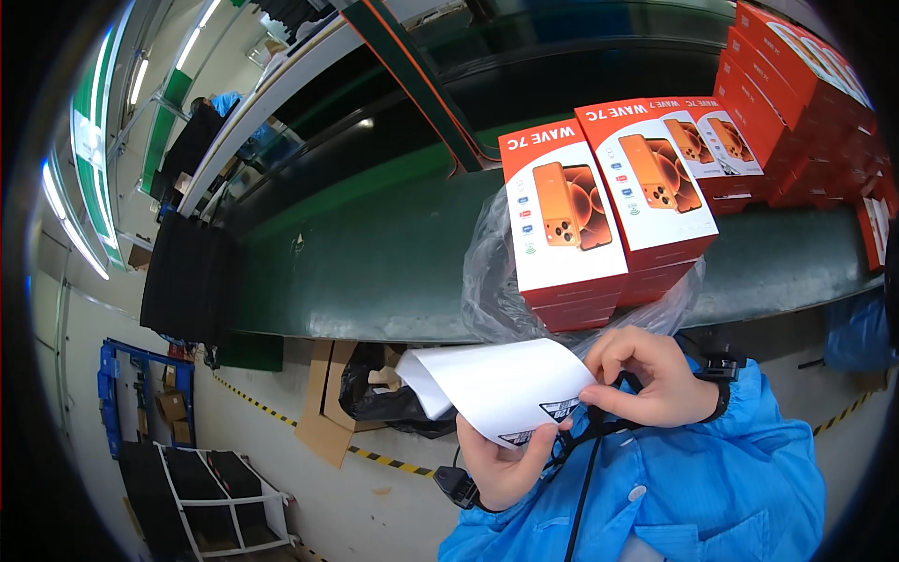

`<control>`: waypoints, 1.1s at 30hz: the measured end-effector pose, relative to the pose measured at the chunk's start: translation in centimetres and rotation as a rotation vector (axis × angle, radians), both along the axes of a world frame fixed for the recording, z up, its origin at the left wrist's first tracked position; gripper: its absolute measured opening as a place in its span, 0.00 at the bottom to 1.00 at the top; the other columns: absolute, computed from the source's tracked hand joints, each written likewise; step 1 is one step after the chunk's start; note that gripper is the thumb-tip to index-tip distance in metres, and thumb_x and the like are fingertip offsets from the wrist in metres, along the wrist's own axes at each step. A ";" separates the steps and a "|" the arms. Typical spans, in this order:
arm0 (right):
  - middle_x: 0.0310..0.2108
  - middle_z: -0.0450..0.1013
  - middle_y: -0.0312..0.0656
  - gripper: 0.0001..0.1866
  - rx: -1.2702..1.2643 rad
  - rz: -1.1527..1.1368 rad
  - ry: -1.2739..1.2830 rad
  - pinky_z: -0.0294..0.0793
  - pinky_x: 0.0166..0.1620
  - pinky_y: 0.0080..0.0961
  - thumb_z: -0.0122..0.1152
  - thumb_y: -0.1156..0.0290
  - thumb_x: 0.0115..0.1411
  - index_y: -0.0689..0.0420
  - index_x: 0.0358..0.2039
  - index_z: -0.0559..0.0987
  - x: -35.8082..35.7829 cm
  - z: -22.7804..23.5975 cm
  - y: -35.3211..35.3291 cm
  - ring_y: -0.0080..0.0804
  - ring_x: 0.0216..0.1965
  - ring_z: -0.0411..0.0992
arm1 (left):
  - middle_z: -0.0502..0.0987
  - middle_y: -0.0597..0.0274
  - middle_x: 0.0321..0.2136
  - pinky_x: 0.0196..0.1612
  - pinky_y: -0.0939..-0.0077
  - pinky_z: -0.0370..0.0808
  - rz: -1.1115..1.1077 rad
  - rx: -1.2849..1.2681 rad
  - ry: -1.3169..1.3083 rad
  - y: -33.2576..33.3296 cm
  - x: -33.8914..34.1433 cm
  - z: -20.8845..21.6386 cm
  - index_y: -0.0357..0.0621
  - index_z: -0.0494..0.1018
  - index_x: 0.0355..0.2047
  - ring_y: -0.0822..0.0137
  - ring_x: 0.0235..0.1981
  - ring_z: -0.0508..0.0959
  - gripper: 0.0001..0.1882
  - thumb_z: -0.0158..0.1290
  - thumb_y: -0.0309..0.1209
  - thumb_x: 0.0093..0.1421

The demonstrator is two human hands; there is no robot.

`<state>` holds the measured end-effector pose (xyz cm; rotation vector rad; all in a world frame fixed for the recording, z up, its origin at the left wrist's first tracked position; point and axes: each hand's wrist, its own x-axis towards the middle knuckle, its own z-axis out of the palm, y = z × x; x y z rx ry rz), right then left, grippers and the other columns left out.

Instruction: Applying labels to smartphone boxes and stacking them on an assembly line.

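A white label sheet [506,375] with black printed triangles along its near edge is held between my two hands, its far left end curling over. My left hand [501,468] pinches the lower left corner between thumb and fingers. At the right corner, my right hand [646,375] has its thumb and forefinger closed on the sheet's edge. Just beyond the sheet, stacks of red and white phone boxes [567,215] stand on a crumpled clear plastic bag [489,272] on the dark green table.
More red boxes [796,103] are piled at the right of the green table [375,272]. Below its edge sit an open cardboard box [323,403] and a black plastic bag [393,407]. A white-framed rack [220,501] stands at lower left. Another person [225,101] is far off.
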<state>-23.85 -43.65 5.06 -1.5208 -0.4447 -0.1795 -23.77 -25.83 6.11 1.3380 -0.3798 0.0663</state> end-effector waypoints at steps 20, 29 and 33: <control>0.30 0.70 0.41 0.10 -0.591 -0.125 -0.471 0.72 0.32 0.26 0.62 0.75 0.45 0.61 0.28 0.74 2.3 2.2 -0.8 0.34 0.32 0.70 | 0.78 0.52 0.32 0.37 0.71 0.73 0.190 0.615 -0.369 0.8 1.3 -1.8 0.38 0.77 0.34 0.56 0.34 0.79 0.11 0.57 0.20 0.48; 0.23 0.72 0.42 0.07 -0.579 0.184 0.031 0.72 0.29 0.23 0.59 0.71 0.50 0.63 0.25 0.75 7.0 8.8 -1.6 0.32 0.25 0.73 | 0.70 0.32 0.38 0.32 0.66 0.81 0.448 0.208 -0.199 2.7 3.0 -3.6 0.21 0.51 0.50 0.51 0.30 0.79 0.20 0.40 0.21 0.60; 0.18 0.74 0.46 0.10 -0.614 0.074 0.218 0.73 0.29 0.23 0.57 0.71 0.50 0.67 0.23 0.77 11.0 9.4 -3.1 0.30 0.22 0.74 | 0.76 0.38 0.29 0.35 0.68 0.78 0.439 0.111 -0.143 1.2 4.1 -3.7 0.18 0.59 0.45 0.55 0.30 0.80 0.17 0.40 0.20 0.58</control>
